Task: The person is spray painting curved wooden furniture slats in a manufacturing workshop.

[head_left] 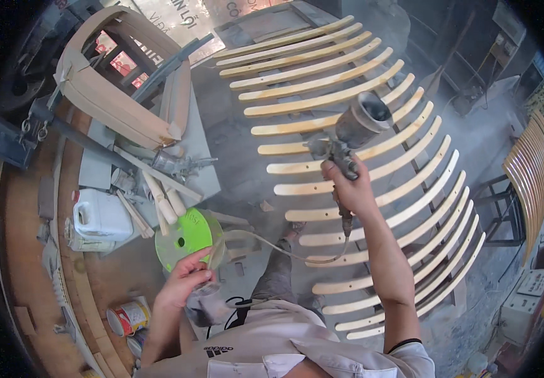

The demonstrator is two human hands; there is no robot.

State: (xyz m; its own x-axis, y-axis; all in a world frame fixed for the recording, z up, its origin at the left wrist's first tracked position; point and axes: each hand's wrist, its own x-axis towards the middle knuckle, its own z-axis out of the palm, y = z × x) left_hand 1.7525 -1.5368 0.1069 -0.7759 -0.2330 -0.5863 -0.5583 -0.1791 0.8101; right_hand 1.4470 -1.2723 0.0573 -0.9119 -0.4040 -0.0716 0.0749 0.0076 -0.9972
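Note:
My right hand grips a spray gun with a dark metal cup on top, over rows of curved, pale wooden slats. Small dark holes show in several slats. From the gun's handle a thin air hose loops left to my left hand, whose fingers are closed around it. Just below that hand is a clear jar with something dark inside; whether the hand also holds it I cannot tell. A bright green disc lies behind my left hand.
A brown curved frame and wooden sticks rest on a light board at the left. Near them are a white jug and a paint can. A glossy slatted panel leans at the right beside a dark stand. Haze hangs around the slats.

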